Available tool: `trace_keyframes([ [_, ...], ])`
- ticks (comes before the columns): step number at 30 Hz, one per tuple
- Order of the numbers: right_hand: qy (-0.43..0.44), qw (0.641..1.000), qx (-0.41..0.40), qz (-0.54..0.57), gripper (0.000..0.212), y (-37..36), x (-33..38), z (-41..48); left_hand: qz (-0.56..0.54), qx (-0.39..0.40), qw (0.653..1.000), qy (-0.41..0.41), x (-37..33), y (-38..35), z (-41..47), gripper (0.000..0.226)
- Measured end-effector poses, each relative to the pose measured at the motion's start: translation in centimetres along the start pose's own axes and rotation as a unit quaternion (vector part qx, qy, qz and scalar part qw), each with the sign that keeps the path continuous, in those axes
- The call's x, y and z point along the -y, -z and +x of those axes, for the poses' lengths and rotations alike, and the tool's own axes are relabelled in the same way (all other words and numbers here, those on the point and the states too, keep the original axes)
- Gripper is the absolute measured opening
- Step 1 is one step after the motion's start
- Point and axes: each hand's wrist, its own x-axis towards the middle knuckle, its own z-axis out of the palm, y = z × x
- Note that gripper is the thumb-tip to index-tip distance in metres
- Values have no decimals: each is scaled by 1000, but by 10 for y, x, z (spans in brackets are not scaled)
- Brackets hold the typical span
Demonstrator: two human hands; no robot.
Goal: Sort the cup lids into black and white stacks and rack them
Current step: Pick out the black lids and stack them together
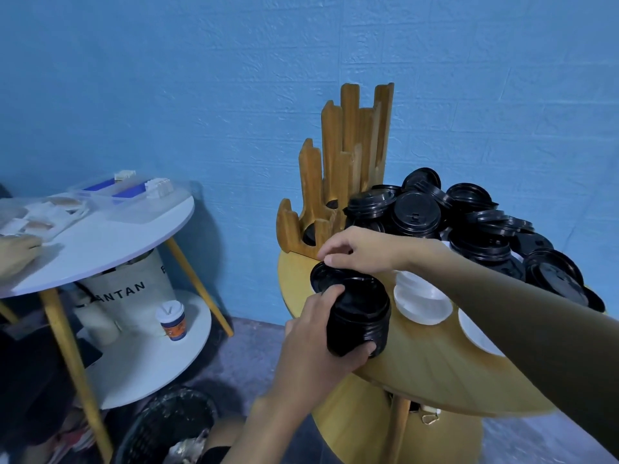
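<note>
"ANTAN" bag [134, 283] left of black lid stack [360, 309]

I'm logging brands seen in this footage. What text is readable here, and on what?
"ANTAN": on the cream fabric bag under the white round table; any earlier letters are hidden.
Cut-off letter at the bag's right edge: unreadable.
White paper cup's orange and blue label: too blurred.
Black plastic cup lids: no readable marking.
</note>
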Motion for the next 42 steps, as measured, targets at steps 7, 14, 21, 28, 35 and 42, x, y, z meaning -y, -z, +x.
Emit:
trace_keyframes([
  [7, -31, 996, 69, -49, 42, -10, -11, 38, 6, 7, 1000, -9, 1, 2, 0, 80],
  [14, -16, 999, -7, -50, 34, -21, -21, 49, 10, 3, 1000, -14, 5, 2, 0, 79],
  [21, 33, 989, -88, -111, 11, -7, -16, 33, 2, 9, 1000, -6, 6, 2, 0, 79],
  [28, 13, 954, -266, -135, 4, 11, 0, -19, 6, 19, 1000, 1, 2, 3, 0, 81],
  [35, 56, 950, -307, 10, 21, -18, 3, -76, -10, -21, 1000, 19, -2, 1, 1, 87],
  [42, 58, 973, -216, 51, 29, -42, 1, -111, -27, -29, 998, 52, -3, -6, 0, 90],
])
